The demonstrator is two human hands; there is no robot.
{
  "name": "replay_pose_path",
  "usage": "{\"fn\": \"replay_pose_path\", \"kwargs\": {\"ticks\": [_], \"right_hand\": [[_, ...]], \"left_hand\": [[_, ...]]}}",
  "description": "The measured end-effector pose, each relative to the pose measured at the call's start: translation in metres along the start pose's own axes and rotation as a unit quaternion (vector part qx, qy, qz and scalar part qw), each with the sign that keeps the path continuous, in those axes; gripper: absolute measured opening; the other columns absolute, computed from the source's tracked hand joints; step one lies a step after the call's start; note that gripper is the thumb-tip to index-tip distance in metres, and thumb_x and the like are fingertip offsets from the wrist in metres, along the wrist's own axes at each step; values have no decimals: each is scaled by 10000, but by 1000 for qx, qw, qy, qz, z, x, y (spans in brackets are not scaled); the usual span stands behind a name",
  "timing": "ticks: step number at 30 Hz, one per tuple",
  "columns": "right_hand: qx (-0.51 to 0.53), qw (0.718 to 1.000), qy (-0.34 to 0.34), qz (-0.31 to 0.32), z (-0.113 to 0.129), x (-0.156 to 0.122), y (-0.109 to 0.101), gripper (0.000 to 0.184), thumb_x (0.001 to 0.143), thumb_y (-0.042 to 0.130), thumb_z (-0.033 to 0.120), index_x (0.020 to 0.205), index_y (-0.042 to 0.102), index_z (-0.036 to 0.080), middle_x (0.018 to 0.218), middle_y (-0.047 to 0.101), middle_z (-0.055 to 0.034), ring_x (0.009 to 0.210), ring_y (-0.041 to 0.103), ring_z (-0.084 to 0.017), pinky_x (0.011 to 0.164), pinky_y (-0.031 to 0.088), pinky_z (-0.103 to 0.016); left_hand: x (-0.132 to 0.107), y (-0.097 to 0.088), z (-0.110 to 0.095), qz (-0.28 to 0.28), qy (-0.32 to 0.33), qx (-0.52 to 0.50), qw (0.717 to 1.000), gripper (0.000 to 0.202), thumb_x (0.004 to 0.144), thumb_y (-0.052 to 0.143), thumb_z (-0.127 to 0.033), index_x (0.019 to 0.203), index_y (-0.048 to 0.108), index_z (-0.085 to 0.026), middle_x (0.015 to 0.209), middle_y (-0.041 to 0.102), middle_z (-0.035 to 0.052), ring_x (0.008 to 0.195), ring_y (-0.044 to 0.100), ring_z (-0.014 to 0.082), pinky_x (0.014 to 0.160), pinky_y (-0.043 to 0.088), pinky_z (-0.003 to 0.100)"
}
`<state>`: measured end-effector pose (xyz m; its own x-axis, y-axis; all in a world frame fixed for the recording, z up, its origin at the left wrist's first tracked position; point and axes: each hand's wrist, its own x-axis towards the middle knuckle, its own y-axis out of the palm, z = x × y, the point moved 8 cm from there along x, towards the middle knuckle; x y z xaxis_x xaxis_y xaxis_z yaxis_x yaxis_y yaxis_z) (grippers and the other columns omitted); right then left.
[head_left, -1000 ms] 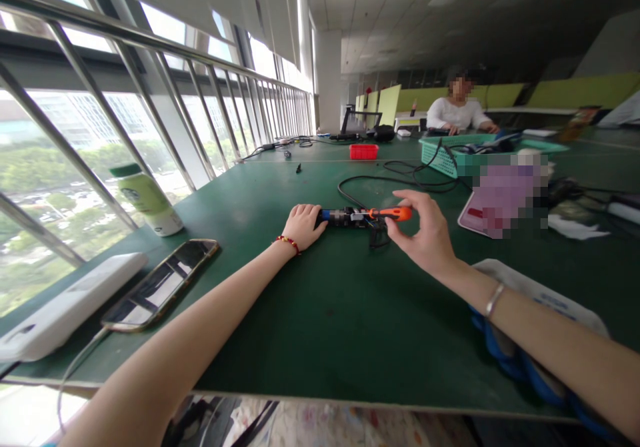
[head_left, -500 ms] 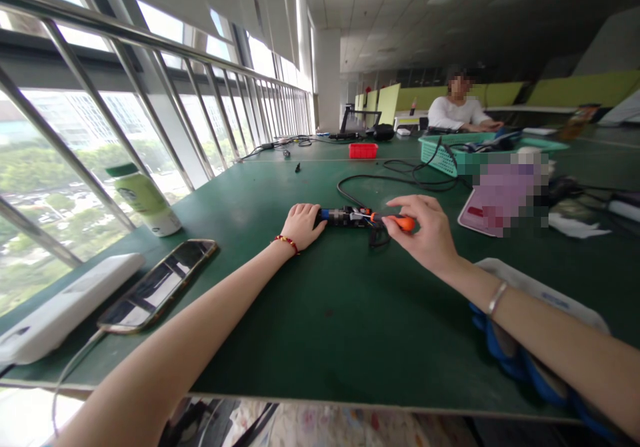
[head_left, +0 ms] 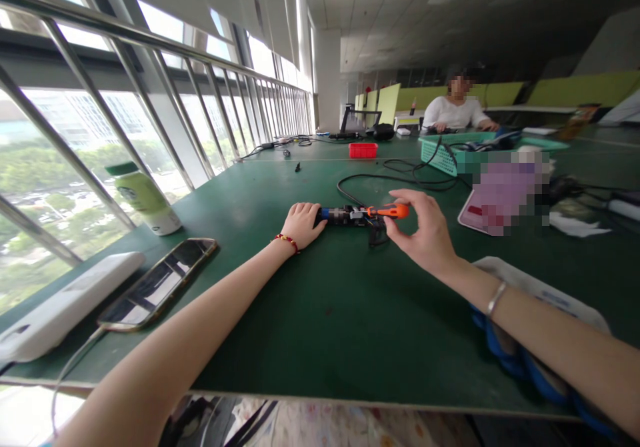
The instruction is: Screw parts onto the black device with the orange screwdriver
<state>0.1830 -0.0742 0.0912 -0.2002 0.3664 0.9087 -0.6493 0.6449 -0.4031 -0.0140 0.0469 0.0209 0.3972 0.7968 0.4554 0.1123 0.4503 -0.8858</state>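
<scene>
No lettering can be read anywhere. The pale green bottle (head_left: 144,197) at the left of the frame bears a small round dark mark, too small to make out. The pink sheet (head_left: 500,200) at the right is blurred over.

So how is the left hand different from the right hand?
The left hand rests on the dark gadget; the right hand pinches the orange screwdriver in its fingers. The left wrist wears a red bracelet, the right a silver bangle. Both work at that gadget.
</scene>
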Motion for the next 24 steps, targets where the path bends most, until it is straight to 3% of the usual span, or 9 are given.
{"fn": "replay_pose_path", "kwargs": {"ticks": [2,6,11,16,18,21,24], "right_hand": [[0,1000,-2,-5,0,0,-1,357,741,585,213,1089,510,203,861,633,-42,819,574,-211,786,468,-362],[-8,1000,14,22,-3,0,3,214,758,598,280,963,553,236,627,592,13,742,572,-211,786,460,-373],[4,1000,4,5,-1,0,0,311,746,582,227,1051,524,223,804,629,-23,792,580,-210,777,469,-366],[-7,999,24,25,-3,0,3,227,756,594,276,976,547,242,583,564,26,703,570,-209,774,460,-373],[-6,999,25,27,-4,0,3,213,763,588,282,968,548,240,610,581,19,712,573,-208,767,461,-368],[2,1000,11,12,-2,0,1,284,752,578,243,1031,529,221,806,634,-26,782,584,-209,770,466,-358],[-5,1000,17,24,-2,0,3,237,756,580,269,986,547,220,691,625,-8,741,579,-211,752,463,-352]], "left_hand": [[0,0,0,-1,3,5,1000,426,865,410,-402,1189,498,-140,1123,571,107,1052,478,259,975,337,391],[-1,0,0,-3,5,5,1000,421,864,413,-402,1182,502,-141,1120,573,102,1047,482,256,976,337,385],[-1,0,0,-4,5,5,1000,419,864,408,-403,1183,501,-146,1111,573,103,1045,481,258,973,337,389],[-1,1,1,-4,4,2,1000,419,861,411,-400,1185,497,-149,1118,570,104,1051,477,258,973,336,391],[-1,0,1,-4,3,-1,1000,412,860,414,-400,1179,500,-153,1116,571,101,1050,479,258,972,338,392],[0,0,1,-3,2,-4,1000,413,861,416,-400,1179,500,-150,1115,571,106,1050,478,261,972,338,398],[0,0,0,-2,3,-7,1000,416,859,420,-396,1179,501,-143,1113,571,113,1052,477,264,972,339,402]]}}
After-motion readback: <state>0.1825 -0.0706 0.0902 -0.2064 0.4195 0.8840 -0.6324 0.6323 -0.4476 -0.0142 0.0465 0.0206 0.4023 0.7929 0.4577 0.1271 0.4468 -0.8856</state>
